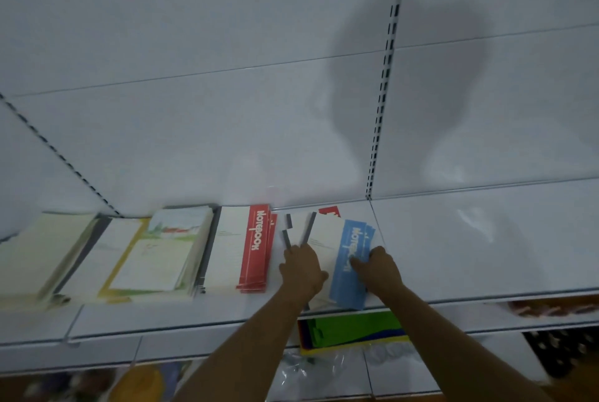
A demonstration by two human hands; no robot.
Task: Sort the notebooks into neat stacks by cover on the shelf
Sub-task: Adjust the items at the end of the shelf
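On the white shelf (453, 255) lies a loose pile of white notebooks with a blue "Notebook" band (348, 259); a red-banded one (329, 211) peeks out behind it. My left hand (301, 267) rests on the pile's left side, fingertips at the grey spines (306, 233). My right hand (377, 267) grips the right edge of the blue-banded notebooks, thumb on the cover. To the left sits a neat stack of red-banded notebooks (240, 249). Further left lie a stack with a landscape picture (165, 249), a yellow-edged stack (110, 259) and a pale cream stack (42, 249).
The shelf's right half holds nothing and runs to the frame's edge. A slotted upright (385, 77) divides the white back panel. Below the shelf's front edge, green and yellow items (353, 330) and other goods sit on lower shelves.
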